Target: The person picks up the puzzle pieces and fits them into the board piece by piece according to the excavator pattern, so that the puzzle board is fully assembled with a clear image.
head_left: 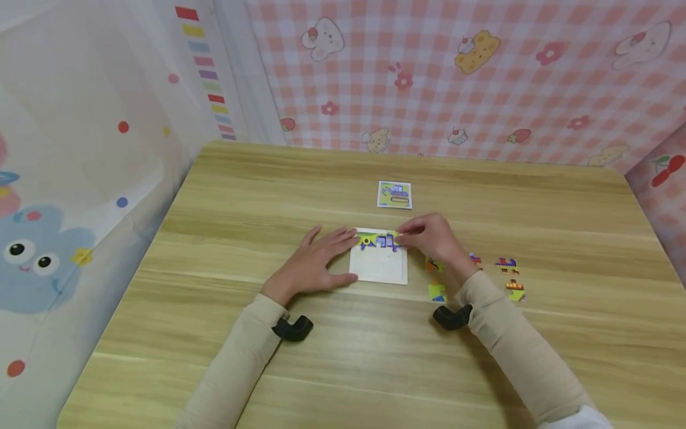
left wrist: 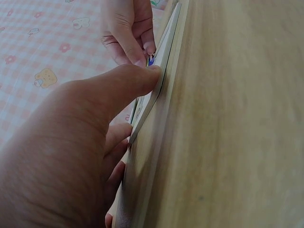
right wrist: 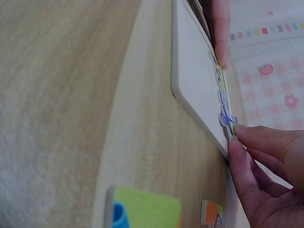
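Right hand (head_left: 431,238) has a small puzzle piece (right wrist: 232,127) pinched between thumb and fingertips at the tray's upper right corner, just right of frame centre in the head view. Left hand (head_left: 316,262) isn't gripping: fingers extended, fingertips touching the left edge of the white tray (head_left: 377,268), thumb at its lower left corner. Top row has printed pieces (head_left: 387,241) along it; the rest of the tray floor shows bare white. Loose pieces (head_left: 437,292) lie right of centre, around the right forearm; picture card (head_left: 395,195) sits just above the tray. Handling, my read: pieces look like thin stiff board, so very light, rigid, a bit slick on the printed face. Take them by opposite side edges (knobs look like the weak spot, may bend or fray if levered). Tray looks flat, light and stiff too, likely to skate on the wooden table (head_left: 343,357), so brace it at the rim. Can't tell whether the pinched piece is fully seated; fingers cover it.
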`<act>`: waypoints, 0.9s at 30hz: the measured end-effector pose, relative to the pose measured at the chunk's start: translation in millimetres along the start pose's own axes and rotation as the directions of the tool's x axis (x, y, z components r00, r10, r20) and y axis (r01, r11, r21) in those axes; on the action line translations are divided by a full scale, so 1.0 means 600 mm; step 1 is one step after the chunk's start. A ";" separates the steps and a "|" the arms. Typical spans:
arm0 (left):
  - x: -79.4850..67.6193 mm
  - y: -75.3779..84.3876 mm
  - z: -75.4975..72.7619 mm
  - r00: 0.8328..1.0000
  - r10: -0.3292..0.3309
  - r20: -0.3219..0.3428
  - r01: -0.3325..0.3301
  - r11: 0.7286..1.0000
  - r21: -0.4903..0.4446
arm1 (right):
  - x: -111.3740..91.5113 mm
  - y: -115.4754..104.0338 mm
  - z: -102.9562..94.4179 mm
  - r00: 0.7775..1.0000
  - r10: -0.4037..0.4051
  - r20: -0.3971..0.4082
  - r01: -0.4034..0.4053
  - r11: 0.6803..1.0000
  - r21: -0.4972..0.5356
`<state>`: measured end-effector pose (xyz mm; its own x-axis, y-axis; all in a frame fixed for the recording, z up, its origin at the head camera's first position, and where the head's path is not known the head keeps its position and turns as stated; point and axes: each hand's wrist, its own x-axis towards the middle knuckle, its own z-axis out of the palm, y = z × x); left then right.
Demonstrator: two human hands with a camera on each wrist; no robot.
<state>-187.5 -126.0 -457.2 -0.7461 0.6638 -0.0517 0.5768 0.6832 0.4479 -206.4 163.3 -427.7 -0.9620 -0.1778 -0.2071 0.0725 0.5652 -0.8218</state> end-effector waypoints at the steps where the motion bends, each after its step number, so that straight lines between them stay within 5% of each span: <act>1: 0.000 0.000 0.000 1.000 0.000 0.000 0.000 1.000 0.000 | 0.000 -0.002 0.001 1.000 0.000 -0.003 0.000 1.000 -0.012; 18: 0.000 -0.001 -0.002 1.000 -0.001 -0.001 0.001 1.000 0.015 | -0.001 -0.014 0.015 1.000 0.005 -0.017 -0.006 0.997 -0.077; 27: 0.001 0.000 0.001 1.000 -0.005 0.005 0.005 1.000 0.018 | -0.010 -0.022 0.021 0.992 -0.128 0.005 0.126 0.964 -0.233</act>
<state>-187.8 -125.0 -457.6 -0.7471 0.6621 -0.0588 0.5789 0.6916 0.4319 -198.5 147.0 -422.2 -0.9621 -0.2526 -0.1025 -0.1125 0.7104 -0.6947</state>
